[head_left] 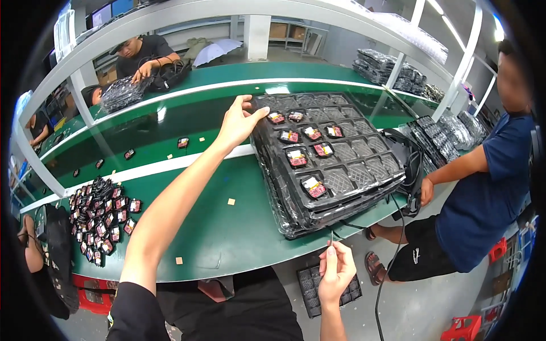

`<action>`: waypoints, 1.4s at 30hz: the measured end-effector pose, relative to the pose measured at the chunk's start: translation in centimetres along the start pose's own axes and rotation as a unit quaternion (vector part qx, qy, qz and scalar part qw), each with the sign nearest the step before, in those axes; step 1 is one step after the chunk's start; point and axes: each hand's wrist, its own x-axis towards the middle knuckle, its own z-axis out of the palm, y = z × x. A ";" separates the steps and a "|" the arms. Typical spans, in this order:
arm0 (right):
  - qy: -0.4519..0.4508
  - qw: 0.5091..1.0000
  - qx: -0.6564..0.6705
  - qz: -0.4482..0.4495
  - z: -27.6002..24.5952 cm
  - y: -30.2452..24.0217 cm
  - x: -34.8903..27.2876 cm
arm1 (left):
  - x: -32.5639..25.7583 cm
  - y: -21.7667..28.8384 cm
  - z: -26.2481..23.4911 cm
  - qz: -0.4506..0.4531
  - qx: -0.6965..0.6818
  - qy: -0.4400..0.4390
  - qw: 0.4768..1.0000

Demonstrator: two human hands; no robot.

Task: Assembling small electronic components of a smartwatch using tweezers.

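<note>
Left hand open, fingertips touching the far left corner of a stack of black trays at frame centre on the green worktop, right hand pinching a thin wire just below the stack's near edge, small red parts heaped at left

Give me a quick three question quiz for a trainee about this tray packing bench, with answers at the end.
1. True or false: the left hand touches the far left corner of the stack of black trays.
2. How many pockets of the top tray hold a red and black part? A) three B) eight C) fifteen
3. What lies in a pile at the left end of the green table?

Key:
1. True.
2. B.
3. A heap of loose parts of the same kind. The right hand is nowhere near it; it pinches something thin below the table edge.
</note>
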 end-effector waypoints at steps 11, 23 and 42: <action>-0.099 0.989 -0.086 -0.061 3.6 -0.6 -2.1 | -1.9 -11.4 -14.0 0.057 0.457 -0.120 0.880; -0.256 0.943 -0.170 -0.125 9.3 -3.5 -0.7 | -7.6 -8.5 -16.6 0.162 0.172 -0.192 0.953; -0.403 0.898 -0.175 -0.016 16.9 -1.9 2.5 | -20.3 -6.1 -20.9 0.157 0.114 -0.257 0.947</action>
